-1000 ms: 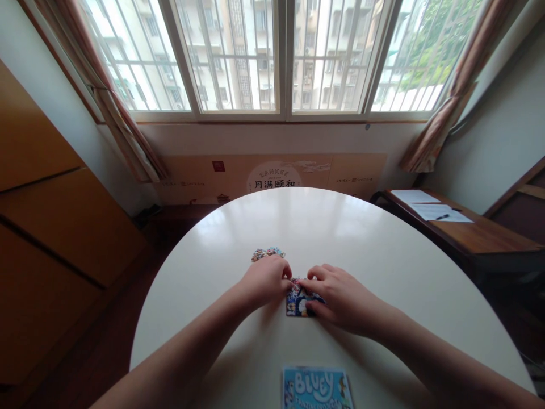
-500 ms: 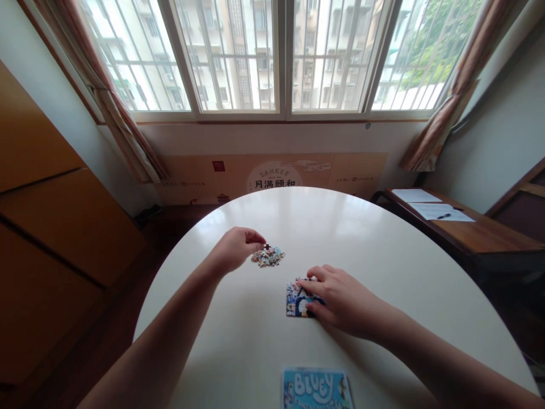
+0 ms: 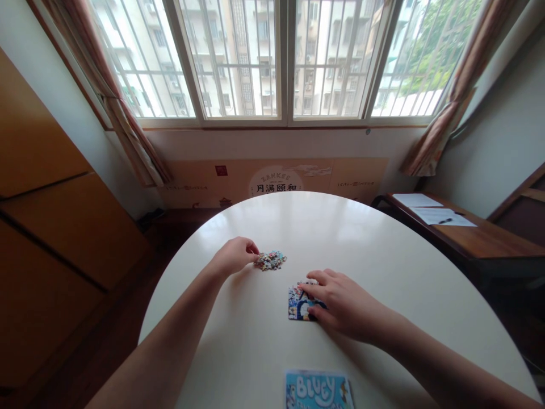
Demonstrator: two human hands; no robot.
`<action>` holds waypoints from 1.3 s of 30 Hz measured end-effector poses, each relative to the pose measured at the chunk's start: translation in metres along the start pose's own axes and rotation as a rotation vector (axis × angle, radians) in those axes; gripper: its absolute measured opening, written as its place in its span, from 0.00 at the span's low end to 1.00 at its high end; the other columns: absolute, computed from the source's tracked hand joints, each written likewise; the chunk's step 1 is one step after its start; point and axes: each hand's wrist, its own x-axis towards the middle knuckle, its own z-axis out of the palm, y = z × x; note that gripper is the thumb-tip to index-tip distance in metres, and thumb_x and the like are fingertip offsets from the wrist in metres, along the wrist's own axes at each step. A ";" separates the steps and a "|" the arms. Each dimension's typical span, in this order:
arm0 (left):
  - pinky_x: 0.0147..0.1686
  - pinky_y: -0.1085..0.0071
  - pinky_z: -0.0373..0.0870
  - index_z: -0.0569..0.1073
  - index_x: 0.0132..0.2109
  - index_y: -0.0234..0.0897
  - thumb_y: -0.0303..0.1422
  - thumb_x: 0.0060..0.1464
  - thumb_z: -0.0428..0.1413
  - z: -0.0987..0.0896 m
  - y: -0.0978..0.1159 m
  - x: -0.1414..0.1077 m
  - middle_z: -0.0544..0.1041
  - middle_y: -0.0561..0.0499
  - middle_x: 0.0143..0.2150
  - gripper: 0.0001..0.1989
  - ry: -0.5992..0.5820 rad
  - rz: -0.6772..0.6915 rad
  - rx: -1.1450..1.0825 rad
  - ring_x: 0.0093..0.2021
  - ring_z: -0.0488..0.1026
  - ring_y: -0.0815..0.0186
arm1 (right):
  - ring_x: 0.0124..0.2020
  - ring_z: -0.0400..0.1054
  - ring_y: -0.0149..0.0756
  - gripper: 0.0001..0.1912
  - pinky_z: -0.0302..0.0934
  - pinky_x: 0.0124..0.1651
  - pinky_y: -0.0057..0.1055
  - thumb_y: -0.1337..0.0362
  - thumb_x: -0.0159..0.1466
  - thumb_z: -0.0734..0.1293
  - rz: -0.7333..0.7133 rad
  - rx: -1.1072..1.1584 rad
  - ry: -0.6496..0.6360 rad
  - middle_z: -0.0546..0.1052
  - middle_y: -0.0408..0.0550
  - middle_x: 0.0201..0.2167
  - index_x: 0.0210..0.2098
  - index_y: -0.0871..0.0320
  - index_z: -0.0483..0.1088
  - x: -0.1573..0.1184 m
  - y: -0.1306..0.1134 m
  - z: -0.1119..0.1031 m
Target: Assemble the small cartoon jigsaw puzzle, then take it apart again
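Loose jigsaw puzzle pieces [image 3: 272, 260] lie in a small multicoloured heap on the white round table [image 3: 238, 352]. At the left edge of the heap is my left hand [image 3: 238, 255], thumb and fingers pinched together; what lies between the fingertips, if anything, is hidden. My right hand [image 3: 340, 298] rests with fingers apart on a partly joined jigsaw puzzle [image 3: 294, 304], covering its right side. The puzzle's left and lower edges are straight, with blue and white printing. Nearer to me lies a light-blue Bluey package [image 3: 317, 389], cut off by the view's bottom edge.
Beyond the table stands a printed cardboard panel [image 3: 315, 179] under a barred window [image 3: 238, 62]. At the right, papers [image 3: 443, 216] and a pen lie on a brown wooden side table [image 3: 502, 241]. An orange-brown cabinet [image 3: 38, 227] stands at the left.
My left hand has drawn back slightly from the top of the heap to its left edge, and the dark piece by its fingertips no longer shows. My right hand stays on the puzzle.
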 end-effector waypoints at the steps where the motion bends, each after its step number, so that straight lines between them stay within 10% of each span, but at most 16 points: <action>1: 0.32 0.70 0.65 0.79 0.34 0.38 0.37 0.49 0.58 0.000 0.001 -0.001 0.81 0.48 0.36 0.08 0.024 -0.016 0.039 0.37 0.76 0.60 | 0.53 0.62 0.43 0.22 0.58 0.58 0.42 0.58 0.68 0.63 -0.001 0.001 0.001 0.68 0.51 0.57 0.61 0.49 0.68 0.000 0.000 0.000; 7: 0.30 0.69 0.61 0.79 0.35 0.40 0.38 0.57 0.54 0.008 0.029 -0.017 0.81 0.49 0.35 0.11 0.144 0.045 0.226 0.36 0.75 0.60 | 0.52 0.63 0.41 0.21 0.58 0.57 0.40 0.61 0.65 0.66 0.010 0.041 0.030 0.70 0.51 0.53 0.57 0.54 0.69 -0.001 -0.002 0.000; 13: 0.41 0.66 0.67 0.81 0.38 0.41 0.38 0.54 0.58 0.033 0.062 -0.045 0.81 0.49 0.40 0.09 -0.052 0.370 0.202 0.43 0.75 0.57 | 0.50 0.64 0.42 0.16 0.59 0.55 0.40 0.61 0.64 0.66 0.017 0.036 0.023 0.72 0.50 0.50 0.51 0.55 0.72 0.000 -0.001 0.000; 39: 0.36 0.69 0.67 0.81 0.36 0.39 0.30 0.46 0.61 0.047 0.067 -0.045 0.80 0.50 0.36 0.08 -0.179 0.355 0.119 0.38 0.76 0.60 | 0.48 0.65 0.41 0.17 0.60 0.53 0.40 0.61 0.65 0.65 -0.008 0.014 -0.002 0.73 0.47 0.50 0.52 0.51 0.73 -0.001 0.001 -0.003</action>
